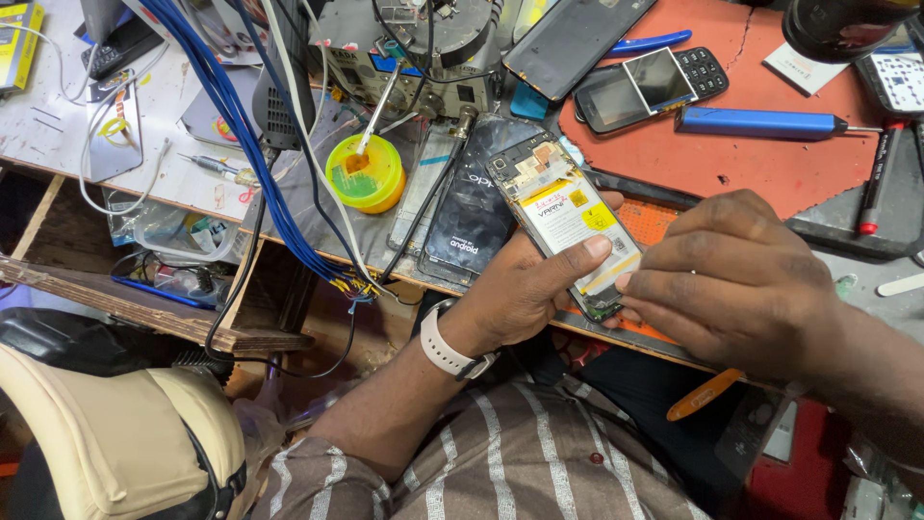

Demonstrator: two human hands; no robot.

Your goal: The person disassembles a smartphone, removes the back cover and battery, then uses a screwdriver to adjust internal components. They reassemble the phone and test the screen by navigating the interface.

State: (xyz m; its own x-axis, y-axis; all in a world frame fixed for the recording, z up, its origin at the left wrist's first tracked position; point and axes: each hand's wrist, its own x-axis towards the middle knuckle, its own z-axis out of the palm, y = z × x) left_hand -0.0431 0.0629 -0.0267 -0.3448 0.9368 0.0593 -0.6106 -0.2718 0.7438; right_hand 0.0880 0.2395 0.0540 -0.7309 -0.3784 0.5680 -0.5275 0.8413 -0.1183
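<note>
The picture is bright and even, with soft shadows. Light shines off the black phone screen (pixel 577 37) at the desk's far edge. The middle looks sharp. The bottom corners look a bit blurry and dark.

The one camera sits on my head and looks steeply down and forward over my striped shirt (pixel 539 462) onto the cluttered tabletop (pixel 58 116). It is close: my forearms fill the lower frame, the tabletop's far side the top.
</note>
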